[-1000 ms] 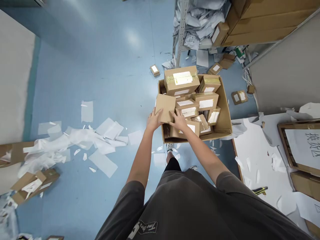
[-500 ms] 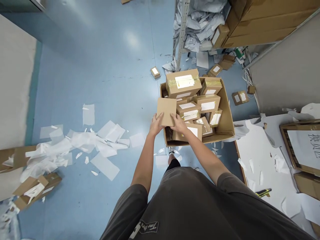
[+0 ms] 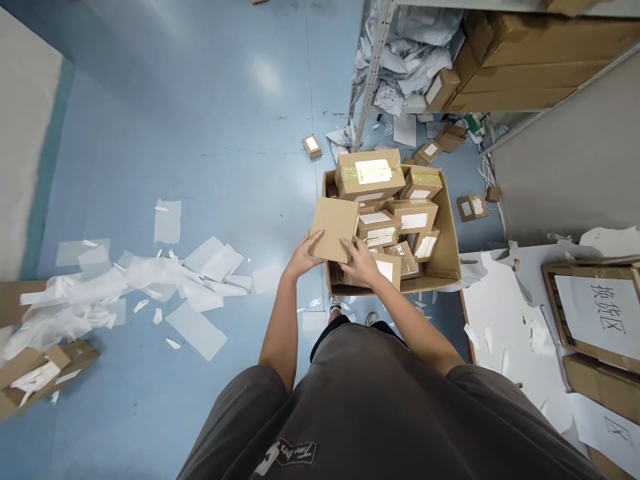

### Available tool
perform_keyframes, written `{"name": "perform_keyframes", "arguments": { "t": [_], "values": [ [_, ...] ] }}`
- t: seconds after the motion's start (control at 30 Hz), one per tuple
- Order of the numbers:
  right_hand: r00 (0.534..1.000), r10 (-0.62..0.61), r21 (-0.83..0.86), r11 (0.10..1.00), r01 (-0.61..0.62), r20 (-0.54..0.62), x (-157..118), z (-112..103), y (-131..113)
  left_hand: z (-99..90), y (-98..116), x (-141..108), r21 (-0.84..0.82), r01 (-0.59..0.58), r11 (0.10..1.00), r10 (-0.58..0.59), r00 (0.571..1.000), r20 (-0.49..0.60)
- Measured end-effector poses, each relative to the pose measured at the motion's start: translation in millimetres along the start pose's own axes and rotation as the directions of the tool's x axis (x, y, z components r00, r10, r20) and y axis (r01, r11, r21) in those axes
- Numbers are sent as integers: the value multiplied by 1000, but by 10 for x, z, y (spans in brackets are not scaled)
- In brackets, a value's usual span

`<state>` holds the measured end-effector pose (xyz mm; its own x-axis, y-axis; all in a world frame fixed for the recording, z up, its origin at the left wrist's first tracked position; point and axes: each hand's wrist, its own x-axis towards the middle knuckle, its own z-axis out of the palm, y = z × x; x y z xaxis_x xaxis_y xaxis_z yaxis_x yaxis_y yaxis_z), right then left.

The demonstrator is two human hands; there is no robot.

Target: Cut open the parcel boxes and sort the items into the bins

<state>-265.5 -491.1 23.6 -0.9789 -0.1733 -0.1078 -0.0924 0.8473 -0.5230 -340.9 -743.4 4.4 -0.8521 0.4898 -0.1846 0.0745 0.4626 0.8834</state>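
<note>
A plain brown cardboard box (image 3: 334, 227) is held between my two hands, over the left side of a large open carton. My left hand (image 3: 304, 256) grips its left edge, thumb on the top face. My right hand (image 3: 361, 262) is closed on its lower right corner. The large carton (image 3: 447, 227) holds several labelled parcels, among them a big taped parcel (image 3: 370, 175) at the back and a smaller parcel (image 3: 414, 217) on the right. The underside of the held box is hidden.
Scattered paper sheets (image 3: 165, 277) lie on the blue floor to the left. One small parcel (image 3: 312, 147) sits on the floor beyond the carton. A metal shelf post (image 3: 373, 73) rises behind it. At right stands a white table (image 3: 500, 320) with paper scraps.
The held box has turned slightly and tilted, showing more of its right side. My right hand has shifted lower on its corner. The camera view has moved a little.
</note>
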Motion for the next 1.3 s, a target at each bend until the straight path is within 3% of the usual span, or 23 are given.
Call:
{"name": "perform_keyframes", "arguments": {
  "t": [0.1, 0.2, 0.27, 0.37, 0.57, 0.67, 0.77, 0.93, 1.03, 1.1, 1.2, 1.3],
  "values": [
    [998, 25, 19, 1000, -24, -60, -183, -69, -77, -186, 189, 57, -54, -58, 997, 63, 993, 97],
    [992, 59, 53, 997, -53, -110, -386, -152, -118, -217, 436, 174, -102, -67, 992, 78, 991, 108],
    [987, 87, 67, 995, -78, -137, -528, -218, -99, -119, 605, 286, -140, -52, 989, 63, 996, 70],
    [978, 123, 75, 991, -112, -166, -730, -340, 53, 180, 813, 503, -221, -47, 974, 56, 998, 31],
    [977, 156, 152, 979, -133, -149, -977, -576, 766, 948, 1022, 1037, -267, -6, 964, 15, 999, 30],
    [984, 171, 207, 966, -157, -51, -1030, -647, 1165, 1230, 1081, 1261, -200, 82, 976, -66, 994, 86],
    [987, 158, 197, 967, -160, 25, -1036, -777, 1551, 1353, 1113, 1407, -149, 132, 980, -112, 984, 136],
    [981, 147, 54, 989, -141, -130, -795, -1162, 2197, 1373, 1168, 1600, -134, 94, 987, -61, 970, 234],
    [992, 125, 42, 991, -126, 33, -554, -1317, 2481, 1428, 1270, 1718, -35, 21, 999, -12, 968, 251],
    [985, 131, 57, 989, -138, 116, -436, -1347, 2580, 1477, 1344, 1715, 86, -11, 996, -6, 981, 195],
    [982, 146, 52, 987, -153, 118, -386, -1321, 2626, 1522, 1370, 1481, 219, 20, 975, -10, 999, -45],
    [983, 167, 39, 985, -171, 78, -480, -1273, 2659, 1521, 1227, 1033, 243, 155, 958, -79, 952, -295]
  ]
}}
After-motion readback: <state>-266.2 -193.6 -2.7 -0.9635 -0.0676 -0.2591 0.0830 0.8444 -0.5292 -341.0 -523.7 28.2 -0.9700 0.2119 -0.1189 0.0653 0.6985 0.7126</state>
